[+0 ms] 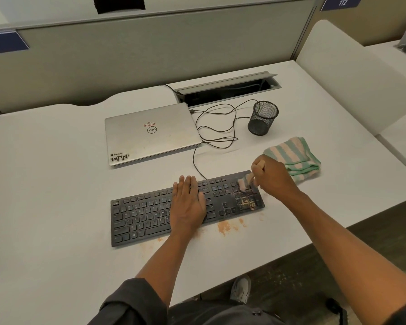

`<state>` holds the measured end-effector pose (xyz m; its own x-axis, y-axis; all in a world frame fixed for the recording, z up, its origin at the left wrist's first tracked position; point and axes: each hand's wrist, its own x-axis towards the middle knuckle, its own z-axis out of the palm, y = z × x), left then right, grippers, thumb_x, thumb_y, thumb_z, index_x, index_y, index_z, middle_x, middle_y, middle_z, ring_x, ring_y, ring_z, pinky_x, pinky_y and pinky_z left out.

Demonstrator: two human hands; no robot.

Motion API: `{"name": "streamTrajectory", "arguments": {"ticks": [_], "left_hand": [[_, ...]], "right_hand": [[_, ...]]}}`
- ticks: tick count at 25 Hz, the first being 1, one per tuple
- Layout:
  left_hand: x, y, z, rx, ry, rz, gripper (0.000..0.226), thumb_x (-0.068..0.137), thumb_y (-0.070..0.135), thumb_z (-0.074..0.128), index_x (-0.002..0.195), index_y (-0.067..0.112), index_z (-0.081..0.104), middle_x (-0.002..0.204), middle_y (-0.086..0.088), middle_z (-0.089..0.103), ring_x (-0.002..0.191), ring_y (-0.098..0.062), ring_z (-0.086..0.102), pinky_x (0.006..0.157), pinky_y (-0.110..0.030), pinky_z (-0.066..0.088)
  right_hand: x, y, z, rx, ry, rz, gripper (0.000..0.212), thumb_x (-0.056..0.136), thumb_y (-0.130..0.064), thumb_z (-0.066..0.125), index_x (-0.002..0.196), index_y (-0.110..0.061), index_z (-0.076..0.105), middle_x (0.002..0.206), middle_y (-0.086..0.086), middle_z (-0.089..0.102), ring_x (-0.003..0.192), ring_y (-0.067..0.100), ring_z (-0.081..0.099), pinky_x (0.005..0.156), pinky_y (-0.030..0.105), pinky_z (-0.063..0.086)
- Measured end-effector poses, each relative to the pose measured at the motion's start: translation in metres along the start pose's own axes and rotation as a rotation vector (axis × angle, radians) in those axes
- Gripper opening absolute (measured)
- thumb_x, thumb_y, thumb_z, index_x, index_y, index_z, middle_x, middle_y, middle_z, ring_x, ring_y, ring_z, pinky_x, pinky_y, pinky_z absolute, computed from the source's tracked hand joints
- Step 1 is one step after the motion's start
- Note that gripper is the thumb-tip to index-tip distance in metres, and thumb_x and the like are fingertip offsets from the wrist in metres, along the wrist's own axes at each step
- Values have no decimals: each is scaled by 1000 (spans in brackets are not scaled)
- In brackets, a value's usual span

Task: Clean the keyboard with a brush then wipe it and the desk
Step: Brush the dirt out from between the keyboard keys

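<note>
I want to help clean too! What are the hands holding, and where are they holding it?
The right hand grips a brush by its handle. The left hand holds nothing; it rests flat on the keyboard.

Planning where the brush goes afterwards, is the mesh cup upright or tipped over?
Upright. The mesh cup stands on its base on the desk, open rim facing up.

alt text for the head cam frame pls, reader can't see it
A person's right hand grips a brush on the dusty right end of a black keyboard, while the left hand presses flat on its middle. On the white desk sit a closed laptop, mesh cup, striped cloth and orange dust.
</note>
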<state>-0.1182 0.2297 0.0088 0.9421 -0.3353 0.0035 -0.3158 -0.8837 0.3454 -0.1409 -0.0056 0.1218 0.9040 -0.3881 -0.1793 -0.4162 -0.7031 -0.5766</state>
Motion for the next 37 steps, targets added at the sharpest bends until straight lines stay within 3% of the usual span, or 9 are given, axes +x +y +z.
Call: {"name": "streamTrajectory", "arguments": {"ticks": [4,8,10,14,20,25,31,37], "left_hand": [[-2,1,0,-19,2,1,61,105,33,26,158,3,23,164,-15,27,155,-28,12,128,-40,-2],[0,1,0,-16,-1,-1,66,101,36,19,158,4,23,164,-15,28,155,-28,13,128,-40,-2],[0,0,1,-14,1,-1,64,103,35,22,158,4,23,163,-15,28,155,-29,13,128,-41,-1],[0,1,1,-20,5,-7,60,106,32,29,159,3,23,164,-15,28,155,-28,13,128,-40,-2],[0,1,1,-15,-2,-8,61,106,33,27,159,4,22,164,-14,26,156,-27,12,127,-39,-3],[0,1,0,-20,-6,-10,60,106,32,30,159,4,23,164,-15,27,155,-28,13,128,-41,0],[0,0,2,-19,5,0,62,104,34,26,158,3,25,163,-16,29,155,-29,15,128,-41,1],[1,-2,6,-12,1,-7,68,101,39,16,159,4,24,164,-15,27,156,-28,13,128,-42,1]], "right_hand": [[-2,-9,13,108,-110,-56,15,96,-22,48,87,-21,60,72,0,71,69,17,66,65,33,51],[13,5,-8,-80,25,30,17,95,-17,46,90,-13,62,81,11,71,81,29,66,74,38,52],[15,4,-12,-49,28,19,17,95,-19,47,91,-14,62,79,9,71,78,27,66,70,37,53],[9,-9,8,151,-127,-38,15,99,-23,48,91,-19,61,70,0,72,63,13,63,59,29,45],[26,9,-11,-50,72,56,16,96,-21,48,94,-14,62,85,11,72,82,29,66,76,41,53],[18,-11,3,185,-133,-24,15,99,-22,50,90,-19,62,73,-1,72,58,4,61,58,24,42],[27,17,-22,12,99,91,20,98,-23,47,96,-14,65,67,2,71,72,20,64,71,35,46],[7,11,-6,110,-66,1,20,100,-22,47,95,-17,65,69,-2,73,58,7,59,62,29,45]]}}
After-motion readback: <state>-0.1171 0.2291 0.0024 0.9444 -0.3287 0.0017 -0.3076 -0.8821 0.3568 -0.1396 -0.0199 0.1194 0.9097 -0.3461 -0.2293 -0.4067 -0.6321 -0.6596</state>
